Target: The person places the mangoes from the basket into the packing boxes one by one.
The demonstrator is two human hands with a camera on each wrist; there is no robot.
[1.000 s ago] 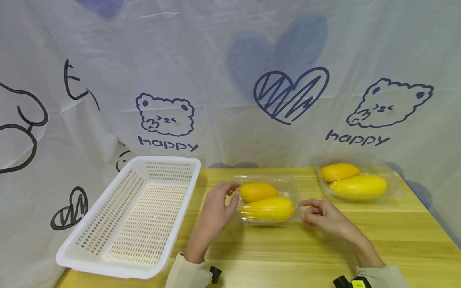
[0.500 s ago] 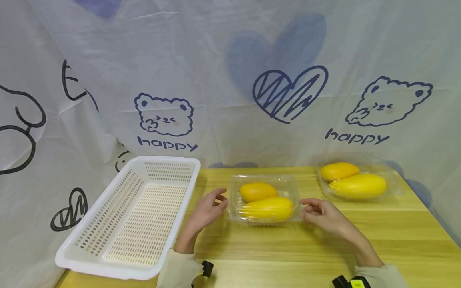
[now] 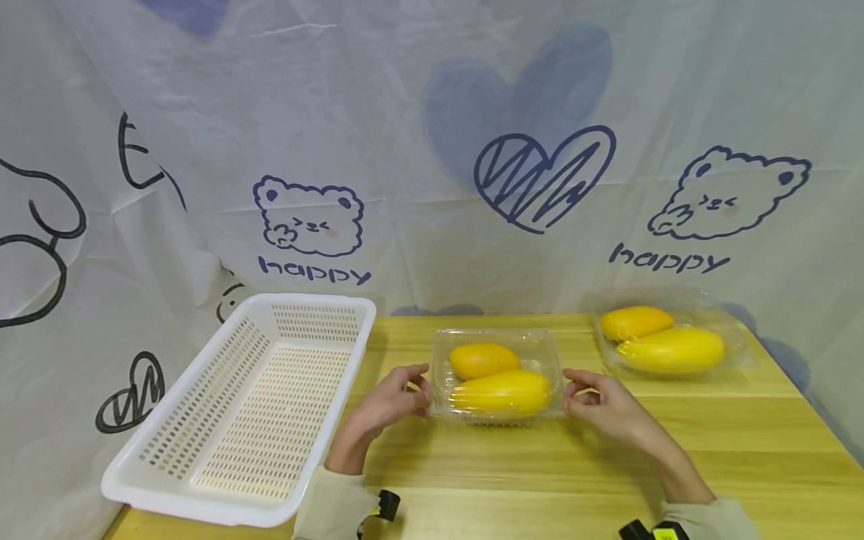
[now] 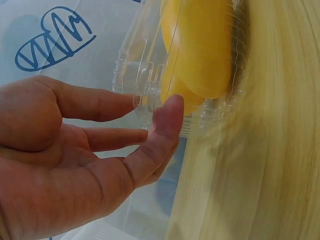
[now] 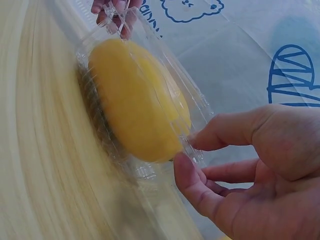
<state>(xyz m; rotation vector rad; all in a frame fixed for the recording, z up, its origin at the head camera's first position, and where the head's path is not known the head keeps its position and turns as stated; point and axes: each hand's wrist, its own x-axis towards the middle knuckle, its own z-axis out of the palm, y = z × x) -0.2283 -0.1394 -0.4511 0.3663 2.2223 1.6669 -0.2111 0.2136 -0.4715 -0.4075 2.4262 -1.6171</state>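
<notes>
A clear plastic clamshell box [image 3: 540,349] stands on the wooden table between my two hands. Inside lie a rounded orange-yellow mango-like fruit [image 3: 484,361] and a longer, bright yellow fruit [image 3: 502,394]. At the box's left edge, my left hand [image 3: 394,397] pinches the rim between thumb and fingers; the left wrist view shows the thumb in front of the clear edge [image 4: 145,95]. My right hand [image 3: 607,405] pinches the rim on the opposite side, its thumb and index finger close together in the right wrist view. The lid lies over the fruit.
A white slotted plastic basket [image 3: 270,405] stands to the left, with nothing in it. At the back right is a second clear box [image 3: 702,307] with two yellow fruits [image 3: 671,350]. A printed cloth [image 3: 418,150] hangs behind the table [image 3: 513,480].
My left hand has drawn back leftward from over the box's left side, then taken hold of its left rim. The right hand stays at the right edge. The box has hardly moved.
</notes>
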